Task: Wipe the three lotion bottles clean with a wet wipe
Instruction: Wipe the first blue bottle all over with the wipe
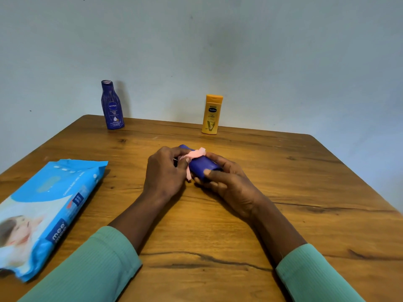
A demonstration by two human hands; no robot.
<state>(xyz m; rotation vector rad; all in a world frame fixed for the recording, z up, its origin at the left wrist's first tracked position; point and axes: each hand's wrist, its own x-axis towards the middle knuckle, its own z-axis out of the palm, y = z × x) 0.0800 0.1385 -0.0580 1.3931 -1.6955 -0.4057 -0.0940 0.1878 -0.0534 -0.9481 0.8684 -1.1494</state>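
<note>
Your right hand (226, 179) grips the blue bottle (202, 167), your left hand (165, 171) pinches the wipe (193, 155) round it; the navy bottle (112, 105) and yellow bottle (212, 115) are likely left to wipe.

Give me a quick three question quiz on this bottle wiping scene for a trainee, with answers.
1. True or false: the yellow plastic lotion bottle stands upright on the wooden table.
2. Where is the light blue wet wipes pack? A: person's left. B: person's right. C: against the wall.
3. Fill in: the left hand and right hand hold a blue bottle with a ___ wet wipe across it.
Key: 1 true; 2 A; 3 pink.
</note>
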